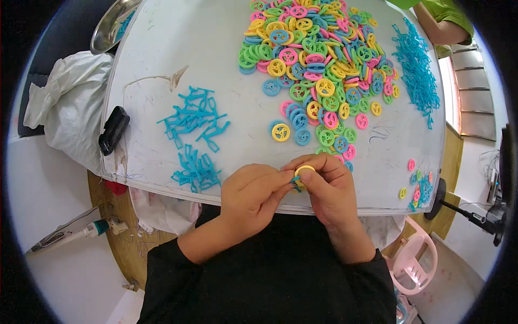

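Observation:
Close to the table's near edge, my two hands meet. My right hand (333, 188) pinches a small yellow plastic wheel (305, 170) between thumb and fingers. Against the wheel, my left hand (251, 191) grips a small blue plastic part (295, 180), mostly hidden by the fingertips. Whether the two pieces are joined I cannot tell. Just beyond my hands spreads a large heap of wheels (325, 87) in yellow, pink, green and blue. Left of my left hand lie two loose clusters of blue plastic parts (193, 121), slim with frame-like ends.
The white table (216, 65) also bears a long heap of blue parts (416, 73) at far right and a small mixed pile (423, 189) nearer. A black tray (114, 130) and white bag (75, 108) are left; another person's arm (431, 27) reaches in at far right.

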{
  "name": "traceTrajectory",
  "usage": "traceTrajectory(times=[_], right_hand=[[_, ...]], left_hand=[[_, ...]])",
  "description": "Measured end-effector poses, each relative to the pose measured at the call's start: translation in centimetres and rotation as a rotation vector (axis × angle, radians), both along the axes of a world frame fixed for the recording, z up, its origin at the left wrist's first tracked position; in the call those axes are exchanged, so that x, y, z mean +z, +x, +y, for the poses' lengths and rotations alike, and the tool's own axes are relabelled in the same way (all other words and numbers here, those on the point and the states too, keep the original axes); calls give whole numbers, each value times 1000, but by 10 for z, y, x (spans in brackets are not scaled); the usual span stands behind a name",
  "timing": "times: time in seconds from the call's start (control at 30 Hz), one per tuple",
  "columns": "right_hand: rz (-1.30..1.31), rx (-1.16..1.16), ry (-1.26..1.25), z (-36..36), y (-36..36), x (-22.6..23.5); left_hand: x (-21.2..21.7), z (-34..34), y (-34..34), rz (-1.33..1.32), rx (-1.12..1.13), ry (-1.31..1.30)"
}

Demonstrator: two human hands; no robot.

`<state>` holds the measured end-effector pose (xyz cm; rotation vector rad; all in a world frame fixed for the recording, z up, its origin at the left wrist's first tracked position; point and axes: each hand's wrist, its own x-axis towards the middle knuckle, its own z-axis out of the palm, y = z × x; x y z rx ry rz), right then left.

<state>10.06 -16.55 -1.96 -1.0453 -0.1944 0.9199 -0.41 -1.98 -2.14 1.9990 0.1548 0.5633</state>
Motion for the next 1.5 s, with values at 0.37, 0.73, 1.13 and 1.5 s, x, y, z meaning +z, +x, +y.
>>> traceTrajectory(times=[0.37, 0.73, 1.13, 1.5], right_hand=[[-561, -46, -408, -7, 1, 15], [-727, 84, -221, -16, -1, 13], [-1280, 211, -396, -14, 8, 27], [-318, 165, -102, -29, 5, 23]], left_hand=[[13, 1, 6, 63, -118, 32], [2, 5, -1, 43, -76, -211], [1, -2, -7, 151, -18, -393], [37, 71, -51, 252, -349, -292]])
